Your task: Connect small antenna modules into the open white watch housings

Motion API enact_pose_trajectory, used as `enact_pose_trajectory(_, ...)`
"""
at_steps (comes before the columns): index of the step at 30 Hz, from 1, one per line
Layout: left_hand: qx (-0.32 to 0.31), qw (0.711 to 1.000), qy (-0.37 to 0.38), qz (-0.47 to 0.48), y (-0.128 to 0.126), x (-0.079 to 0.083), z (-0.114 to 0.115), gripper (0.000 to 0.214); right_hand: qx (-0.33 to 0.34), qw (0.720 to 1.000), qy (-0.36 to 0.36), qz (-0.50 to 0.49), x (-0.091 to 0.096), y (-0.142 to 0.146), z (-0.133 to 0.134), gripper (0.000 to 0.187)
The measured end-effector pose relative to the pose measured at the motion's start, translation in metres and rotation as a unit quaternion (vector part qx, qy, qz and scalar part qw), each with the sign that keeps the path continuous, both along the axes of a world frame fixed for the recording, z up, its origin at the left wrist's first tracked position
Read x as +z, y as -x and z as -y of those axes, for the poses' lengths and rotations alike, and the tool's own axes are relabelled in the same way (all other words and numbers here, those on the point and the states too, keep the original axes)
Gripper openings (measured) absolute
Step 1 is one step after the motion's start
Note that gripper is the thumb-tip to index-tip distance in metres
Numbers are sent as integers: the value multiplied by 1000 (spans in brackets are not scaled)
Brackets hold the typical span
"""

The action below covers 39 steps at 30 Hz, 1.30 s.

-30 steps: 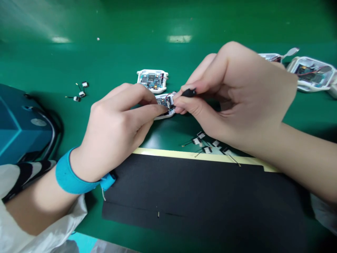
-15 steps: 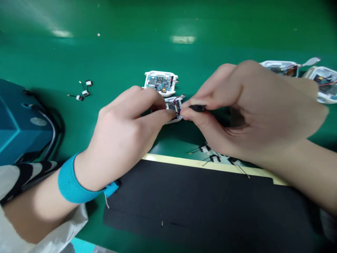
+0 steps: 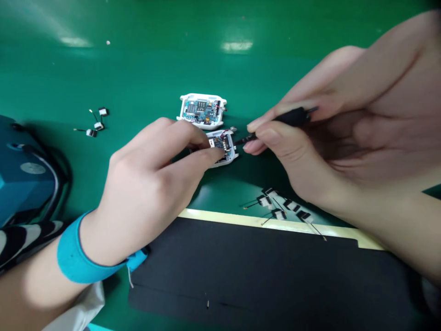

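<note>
My left hand [image 3: 151, 184] pinches a small white device housing [image 3: 220, 148] with its fingertips, and an open circuit board with fine wires shows inside. My right hand [image 3: 330, 142] holds a black-handled pointed tool [image 3: 291, 117] between thumb and finger. The tool's thin dark tip [image 3: 244, 140] reaches left and ends close to the housing's right edge. Just above the held housing lies a second white housing with a blue circuit board [image 3: 202, 111], apart from my fingers.
Several small antenna pieces with thin wires [image 3: 96, 123] lie at left, and more [image 3: 279, 204] lie below my right hand. A black mat [image 3: 241, 271] with a yellow tape edge [image 3: 262, 221] covers the near green bench. A blue wrist strap [image 3: 82, 257] circles my left wrist; a teal object [image 3: 20, 184] stands at far left.
My right hand has drawn back right and rotated, so the black tool's thin tip now shows. The housings at top right are no longer visible. The left hand keeps its pinch.
</note>
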<state>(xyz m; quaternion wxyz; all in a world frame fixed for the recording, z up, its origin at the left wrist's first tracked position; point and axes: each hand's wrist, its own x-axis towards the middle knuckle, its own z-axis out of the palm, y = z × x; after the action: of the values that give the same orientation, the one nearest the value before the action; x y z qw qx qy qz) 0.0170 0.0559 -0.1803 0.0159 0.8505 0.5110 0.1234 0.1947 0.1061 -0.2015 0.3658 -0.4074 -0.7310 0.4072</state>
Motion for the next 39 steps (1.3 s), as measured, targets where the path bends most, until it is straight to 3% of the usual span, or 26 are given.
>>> enact_pose_trajectory(8,-2,1000,-11,-9,0,-1,1,13,-24,985,-13,171,0,-5,4,40)
enact_pose_trajectory(15,-2,1000,-2,-2,0,0,-1,13,-5,983,-84,160,-1,-9,1,35)
enact_pose_trajectory(22,-5,1000,-5,1,1,0,0,14,11,992,-41,119,-3,-10,2,27)
enact_pose_trajectory(27,-1,1000,-6,7,0,0,0,12,-4,994,-57,91,-3,-9,2,21)
enact_pose_trajectory(32,-4,1000,-10,8,0,-1,0,12,0,990,-23,142,2,-8,3,31)
enact_pose_trajectory(39,6,1000,-5,13,-1,-1,1,15,11,996,-35,85,3,-3,1,24)
